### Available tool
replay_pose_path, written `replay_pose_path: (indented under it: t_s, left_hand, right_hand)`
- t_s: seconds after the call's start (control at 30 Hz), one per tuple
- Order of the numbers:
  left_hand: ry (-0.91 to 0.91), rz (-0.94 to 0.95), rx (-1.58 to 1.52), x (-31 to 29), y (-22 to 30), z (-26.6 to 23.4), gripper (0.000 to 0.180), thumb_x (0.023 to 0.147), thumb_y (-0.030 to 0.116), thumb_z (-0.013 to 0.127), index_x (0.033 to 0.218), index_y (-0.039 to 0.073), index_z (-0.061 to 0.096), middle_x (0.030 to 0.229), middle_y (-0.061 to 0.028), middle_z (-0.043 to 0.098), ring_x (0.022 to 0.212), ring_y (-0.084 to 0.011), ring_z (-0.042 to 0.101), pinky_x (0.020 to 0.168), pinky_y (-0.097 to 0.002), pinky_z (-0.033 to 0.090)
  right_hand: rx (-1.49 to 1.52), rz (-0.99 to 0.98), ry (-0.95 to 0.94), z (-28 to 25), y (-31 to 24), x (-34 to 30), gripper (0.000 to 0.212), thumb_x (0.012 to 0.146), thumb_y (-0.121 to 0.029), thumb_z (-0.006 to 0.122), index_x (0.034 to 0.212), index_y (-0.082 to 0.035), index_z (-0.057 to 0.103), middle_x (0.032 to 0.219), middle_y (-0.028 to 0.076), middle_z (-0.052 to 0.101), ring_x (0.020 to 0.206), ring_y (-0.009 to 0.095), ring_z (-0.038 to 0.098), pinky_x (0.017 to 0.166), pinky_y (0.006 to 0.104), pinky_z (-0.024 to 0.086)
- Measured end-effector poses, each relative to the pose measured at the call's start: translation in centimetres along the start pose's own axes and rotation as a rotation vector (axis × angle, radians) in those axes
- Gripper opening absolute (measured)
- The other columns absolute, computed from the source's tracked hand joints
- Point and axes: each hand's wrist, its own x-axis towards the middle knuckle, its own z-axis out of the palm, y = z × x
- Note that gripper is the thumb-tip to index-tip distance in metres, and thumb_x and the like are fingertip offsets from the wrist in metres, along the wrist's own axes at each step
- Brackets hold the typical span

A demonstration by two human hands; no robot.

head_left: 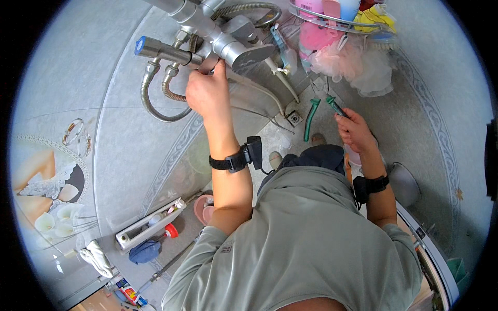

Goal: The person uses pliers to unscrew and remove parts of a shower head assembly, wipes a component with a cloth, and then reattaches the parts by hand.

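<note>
My left hand (pixel 207 93) reaches up beneath the thick silver-grey pipe (pixel 233 49), beside a metal valve (pixel 163 50) with a blue end cap. Its fingers are closed at the fitting there, the index finger pointing up against the underside; what they grip is hidden. Two braided metal hoses (pixel 148 93) hang from the valve, one curving round behind my left wrist. On the right, my right hand (pixel 355 129) is wrapped round one handle of the green-handled pliers (pixel 312 116). Their handles are spread apart, the other one hanging free, and the jaws point away from me.
A corner shelf (pixel 337 23) with bottles and a yellow cloth sits at the far right, bath puffs (pixel 334 59) hanging below. A floor drain (pixel 294 118) lies under the pipes. At the left are a white narrow shelf (pixel 150 223) and a pink basin (pixel 199 207).
</note>
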Motion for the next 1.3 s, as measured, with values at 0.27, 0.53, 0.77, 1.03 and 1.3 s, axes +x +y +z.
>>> replay_pose_path:
  t_s: [0.27,0.53,0.77,1.03,1.3]
  left_hand:
    - [0.024,0.153,-0.167,0.2,-1.4,0.8,0.048,0.071,0.043,0.072,0.071,-0.003,0.061,0.071,-0.0209,0.063,0.07,-0.0373,0.062,0.065,-0.0461,0.048]
    - [0.005,0.106,-0.112,0.3,-0.8,1.1,0.044,0.072,0.04,0.071,0.073,-0.003,0.064,0.075,-0.0212,0.063,0.074,-0.036,0.063,0.066,-0.0446,0.049]
    - [0.079,0.151,-0.112,-0.5,-1.7,1.5,0.047,0.069,0.045,0.072,0.079,0.0,0.065,0.077,-0.0183,0.064,0.074,-0.0349,0.063,0.066,-0.0441,0.049]
    - [0.004,0.083,-0.04,0.0,-0.8,0.8,0.044,0.071,0.044,0.07,0.084,0.002,0.066,0.077,-0.017,0.064,0.076,-0.0346,0.063,0.069,-0.0443,0.049]
    - [0.001,0.021,0.034,-0.5,-0.1,0.3,0.038,0.074,0.041,0.067,0.082,0.004,0.065,0.08,-0.0171,0.065,0.078,-0.0345,0.064,0.07,-0.0446,0.05]
  right_hand:
    - [-0.01,0.005,0.001,0.4,0.1,0.3,0.008,0.092,-0.016,0.057,0.088,-0.012,0.051,0.061,-0.009,0.038,0.045,-0.001,0.032,0.035,0.0165,0.025]
    - [0.002,0.007,-0.019,0.0,-0.1,0.1,0.01,0.092,-0.017,0.058,0.088,-0.011,0.05,0.061,-0.009,0.037,0.044,-0.001,0.032,0.034,0.0168,0.025]
    - [-0.023,0.023,0.014,-0.2,-0.3,0.0,0.012,0.092,-0.017,0.058,0.089,-0.011,0.049,0.061,-0.008,0.038,0.044,0.0,0.032,0.034,0.0167,0.025]
    - [-0.04,0.037,0.003,-0.3,-0.2,0.2,0.013,0.091,-0.018,0.059,0.09,-0.01,0.05,0.062,-0.008,0.039,0.044,0.0,0.032,0.035,0.0165,0.026]
    - [-0.087,0.036,0.047,-0.2,-0.4,-0.2,0.012,0.091,-0.018,0.059,0.09,-0.01,0.05,0.062,-0.008,0.039,0.044,0.001,0.032,0.035,0.0181,0.025]
